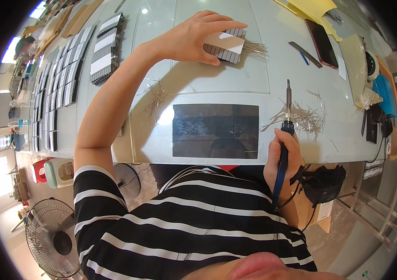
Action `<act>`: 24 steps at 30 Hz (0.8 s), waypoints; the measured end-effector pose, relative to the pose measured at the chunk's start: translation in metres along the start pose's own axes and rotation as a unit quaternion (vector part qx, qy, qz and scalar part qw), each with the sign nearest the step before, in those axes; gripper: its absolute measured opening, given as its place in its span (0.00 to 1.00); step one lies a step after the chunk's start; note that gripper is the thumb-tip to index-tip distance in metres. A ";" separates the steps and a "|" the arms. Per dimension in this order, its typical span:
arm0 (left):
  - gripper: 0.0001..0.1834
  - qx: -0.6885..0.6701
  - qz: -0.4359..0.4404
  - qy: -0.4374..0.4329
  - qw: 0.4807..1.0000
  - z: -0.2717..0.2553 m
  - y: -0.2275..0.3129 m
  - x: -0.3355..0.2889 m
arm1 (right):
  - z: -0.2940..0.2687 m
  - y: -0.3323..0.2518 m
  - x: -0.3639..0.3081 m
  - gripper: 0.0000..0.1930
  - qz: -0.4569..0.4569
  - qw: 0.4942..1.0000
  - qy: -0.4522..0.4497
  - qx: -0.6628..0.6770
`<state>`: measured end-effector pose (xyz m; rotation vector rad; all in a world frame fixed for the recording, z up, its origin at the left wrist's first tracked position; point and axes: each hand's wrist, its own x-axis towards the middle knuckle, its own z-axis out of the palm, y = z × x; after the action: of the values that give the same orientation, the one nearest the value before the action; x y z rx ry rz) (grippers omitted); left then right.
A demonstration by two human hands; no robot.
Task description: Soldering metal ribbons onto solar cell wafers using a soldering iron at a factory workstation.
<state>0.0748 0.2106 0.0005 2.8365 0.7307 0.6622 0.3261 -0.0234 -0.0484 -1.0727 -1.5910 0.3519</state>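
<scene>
My left hand [190,39] reaches across to the far middle of the table. Its fingers and thumb close round a bundle of grey blocks [226,55] with a white label on top. Thin wire leads [257,48] stick out of the bundle's right end. Near the table's front edge, my right hand [288,156] grips a soldering iron [287,126] by its blue and black handle, tip pointing away from me. Beside the iron lies a heap of loose wire clippings [308,116]. A dark glossy rectangle [215,128] lies between my arms.
Rows of similar labelled grey blocks [68,70] and a separate column of them [105,49] occupy the left side. A phone [322,44], a flat dark strip [304,54] and yellow sheets [317,10] lie far right. More clippings [154,100] sit left of centre.
</scene>
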 end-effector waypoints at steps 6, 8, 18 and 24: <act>0.50 -0.022 -0.023 -0.015 0.999 0.000 0.000 -0.001 | 0.000 0.002 0.000 0.14 -0.003 1.000 -0.004 -0.004; 0.51 -0.016 -0.013 -0.008 1.000 0.001 -0.003 -0.001 | 0.000 0.001 0.000 0.14 -0.001 1.000 -0.005 -0.002; 0.47 0.004 -0.049 0.010 0.999 0.005 -0.004 -0.002 | -0.002 0.000 -0.001 0.14 0.002 1.000 -0.010 -0.010; 0.46 0.058 -0.059 0.033 0.996 0.013 -0.009 -0.004 | -0.002 0.000 0.000 0.14 0.004 1.000 -0.014 -0.008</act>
<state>0.0734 0.2162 -0.0143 2.8582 0.9713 0.7207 0.3276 -0.0246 -0.0477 -1.0914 -1.6171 0.3611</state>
